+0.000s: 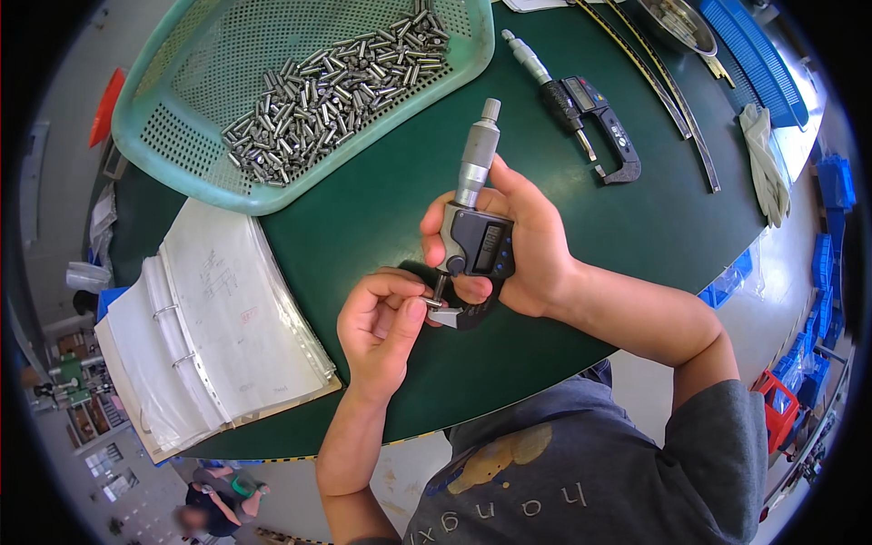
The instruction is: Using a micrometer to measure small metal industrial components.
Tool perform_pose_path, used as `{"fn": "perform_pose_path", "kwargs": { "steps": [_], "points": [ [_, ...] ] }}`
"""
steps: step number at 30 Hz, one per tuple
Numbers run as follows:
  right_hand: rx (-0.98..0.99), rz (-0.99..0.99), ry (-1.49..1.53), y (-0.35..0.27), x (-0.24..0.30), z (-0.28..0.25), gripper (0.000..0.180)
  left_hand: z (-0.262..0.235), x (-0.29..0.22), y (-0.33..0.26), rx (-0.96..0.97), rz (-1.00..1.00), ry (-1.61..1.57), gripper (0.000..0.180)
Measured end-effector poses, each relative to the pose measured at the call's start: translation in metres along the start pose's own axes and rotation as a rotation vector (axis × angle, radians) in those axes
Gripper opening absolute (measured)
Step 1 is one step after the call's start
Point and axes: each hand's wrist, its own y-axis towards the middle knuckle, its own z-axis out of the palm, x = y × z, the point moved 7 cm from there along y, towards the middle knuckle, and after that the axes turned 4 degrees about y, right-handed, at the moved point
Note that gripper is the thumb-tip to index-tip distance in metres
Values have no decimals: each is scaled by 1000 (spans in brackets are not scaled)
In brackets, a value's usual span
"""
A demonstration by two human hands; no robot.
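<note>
While your R hand (536,245) grips the digital micrometer (480,240), your L hand (377,334) pinches a metal pin (433,302) thumb-to-finger at its measuring gap; can't tell if pin touches both sides. Pin's prob. light, stiff, slick, not fragile; best hold = one end, fingertips only. Looks short, cylindrical, shiny silver, approx. like the loose pins (336,95) in the green basket (182,136).

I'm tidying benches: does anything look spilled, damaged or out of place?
Nothing looks spilled or damaged: the heaped metal pins lie inside the green basket. Slightly untidy, perhaps: the pale glove lying loose at the right edge of the table.
</note>
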Motion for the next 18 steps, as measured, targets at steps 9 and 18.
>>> {"fn": "perform_pose_path", "kwargs": {
  "steps": [9, 18],
  "points": [
    [3, -19, -27, -1, 0, 0, 63, 2, -2, 1, 22, 58, -26, 10],
    [16, -38, -86, -2, 1, 2, 65, -4, 0, -1, 6, -62, -72, 12]
  ]
}}
